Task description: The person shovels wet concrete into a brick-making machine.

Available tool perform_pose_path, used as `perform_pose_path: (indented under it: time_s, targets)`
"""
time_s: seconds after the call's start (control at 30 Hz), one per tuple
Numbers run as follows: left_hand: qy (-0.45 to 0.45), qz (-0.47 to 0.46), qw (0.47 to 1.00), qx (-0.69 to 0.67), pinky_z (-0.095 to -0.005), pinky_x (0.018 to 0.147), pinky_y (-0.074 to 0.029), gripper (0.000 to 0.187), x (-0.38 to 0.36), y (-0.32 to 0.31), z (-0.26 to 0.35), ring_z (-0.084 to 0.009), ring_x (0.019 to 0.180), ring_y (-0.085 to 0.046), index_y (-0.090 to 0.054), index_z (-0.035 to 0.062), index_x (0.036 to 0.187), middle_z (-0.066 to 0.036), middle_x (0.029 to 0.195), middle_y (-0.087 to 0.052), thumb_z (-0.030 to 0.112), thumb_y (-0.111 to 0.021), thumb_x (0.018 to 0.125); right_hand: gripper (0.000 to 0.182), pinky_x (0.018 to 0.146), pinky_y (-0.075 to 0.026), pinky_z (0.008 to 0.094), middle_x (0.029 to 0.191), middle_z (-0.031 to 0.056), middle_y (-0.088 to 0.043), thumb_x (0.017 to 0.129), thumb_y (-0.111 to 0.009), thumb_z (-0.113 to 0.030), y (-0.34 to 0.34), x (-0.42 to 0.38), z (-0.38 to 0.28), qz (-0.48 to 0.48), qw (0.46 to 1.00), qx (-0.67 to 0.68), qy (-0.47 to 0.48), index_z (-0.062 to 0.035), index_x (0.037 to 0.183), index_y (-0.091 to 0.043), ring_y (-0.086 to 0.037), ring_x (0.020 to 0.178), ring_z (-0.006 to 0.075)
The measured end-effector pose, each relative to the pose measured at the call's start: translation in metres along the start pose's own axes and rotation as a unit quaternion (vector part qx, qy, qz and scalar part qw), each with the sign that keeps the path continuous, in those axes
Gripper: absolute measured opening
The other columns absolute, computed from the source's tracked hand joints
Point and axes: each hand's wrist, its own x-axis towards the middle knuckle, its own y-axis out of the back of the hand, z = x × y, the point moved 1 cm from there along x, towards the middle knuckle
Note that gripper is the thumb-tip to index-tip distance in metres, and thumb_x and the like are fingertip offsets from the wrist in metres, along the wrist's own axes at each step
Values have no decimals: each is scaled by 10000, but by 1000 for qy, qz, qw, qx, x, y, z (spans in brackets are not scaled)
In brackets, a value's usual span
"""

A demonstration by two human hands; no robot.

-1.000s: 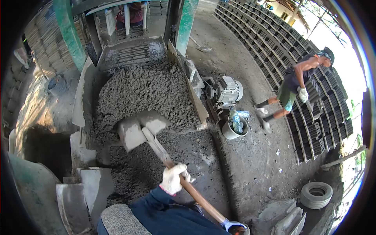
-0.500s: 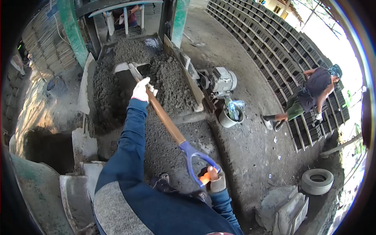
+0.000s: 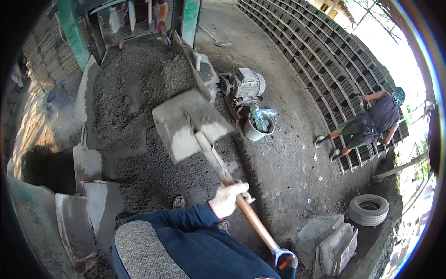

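A shovel slants across the view, its wide metal blade up and to the left above the ground. A little grey mix clings to the blade, which looks otherwise bare. My left hand, in a pale glove, is wrapped round the shaft just below the metal socket. At the handle end, low in the view, my right hand closes on the purple grip; its fingers are partly dark and blurred. Beyond the blade, a heap of grey mix lies in a trough between upright boards.
A motor and a bucket with plastic bottles stand right of the trough. A person bends at stacked blocks on the right. Another person's hand shows behind the heap. A tyre lies lower right.
The shovel has come back out of the heap, toward my body and to the right. Both my hands moved down and right with it. The person at the blocks has bent lower.
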Motion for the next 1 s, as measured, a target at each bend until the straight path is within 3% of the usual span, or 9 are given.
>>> perform_pose_path:
  time_s: [0.27, 0.37, 0.4, 0.57, 0.63, 0.7, 0.77, 0.83, 1.0]
  targets:
    - [-66, -86, 993, 45, -540, 814, -574, 69, 59, 52, 100, -271, 695, -668, -599, 12, 905, -118, 741, -626, 80, -594, 897, 176, 680, -541, 347, 840, 64, -697, 781, -731, -118, -20, 47, 40, 106, 966, -207, 116, -11, 919, -709, -658, 733, 200]
    - [-235, -117, 926, 271, -460, 729, -591, 85, 98, 73, 201, -260, 615, -636, -552, 0, 918, -110, 663, -581, 82, -546, 897, 142, 617, -494, 290, 769, 17, -646, 764, -748, -63, -136, 55, 46, 58, 977, -160, 130, -22, 886, -690, -590, 666, 120]
    - [-116, -13, 989, 96, -484, 712, -584, 57, 96, 60, 237, -264, 563, -611, -546, 14, 886, -106, 607, -548, 52, -514, 857, 133, 600, -484, 287, 758, 11, -635, 762, -749, -53, -190, 46, 38, 36, 984, -122, 125, -31, 874, -682, -579, 655, 115]
    - [-224, 7, 965, 133, -456, 615, -515, 80, 141, 72, 391, -246, 456, -479, -516, 76, 773, -61, 553, -479, 108, -571, 822, 101, 547, -483, 301, 727, 17, -595, 909, -701, -129, -368, 24, 20, -82, 970, -79, 216, -62, 906, -626, -585, 620, 132]
    - [-285, 56, 940, 178, -451, 638, -548, 196, 145, 71, 422, -233, 502, -496, -510, 103, 749, -62, 577, -484, 206, -613, 880, 288, 577, -478, 290, 815, 35, -624, 926, -723, -283, -383, 24, 11, -207, 938, -82, 264, -31, 996, -603, -588, 662, 130]
    - [-310, 101, 935, 138, -458, 644, -558, 226, 133, 54, 418, -225, 537, -513, -504, 117, 748, -61, 600, -484, 234, -634, 890, 290, 584, -498, 295, 845, 38, -624, 951, -677, -296, -377, -1, -44, -234, 904, -170, 314, -26, 1013, -591, -604, 673, 147]
    - [-273, 37, 959, 71, -450, 689, -561, 252, 84, 12, 370, -213, 554, -530, -504, 130, 753, -42, 606, -487, 258, -655, 908, 196, 579, -539, 335, 817, 68, -621, 893, -674, -139, -337, -23, -88, -228, 954, 31, 194, -24, 1031, -594, -633, 668, 198]
    - [-252, -31, 967, 28, -448, 775, -538, 285, 43, -22, 315, -183, 581, -540, -528, 156, 726, 2, 608, -519, 305, -641, 940, 370, 563, -536, 329, 806, 67, -625, 807, -752, -172, -249, 1, -120, -172, 937, 9, 303, -12, 1108, -609, -632, 665, 193]
    - [-149, -214, 965, -28, -560, 892, -485, 451, 7, -45, 210, -304, 830, -631, -590, 60, 866, -127, 825, -623, 505, -655, 900, 470, 675, -537, 312, 923, 97, -661, 821, -786, -269, -188, -74, -263, -39, 713, -247, 655, 21, 1149, -617, -644, 766, 196]
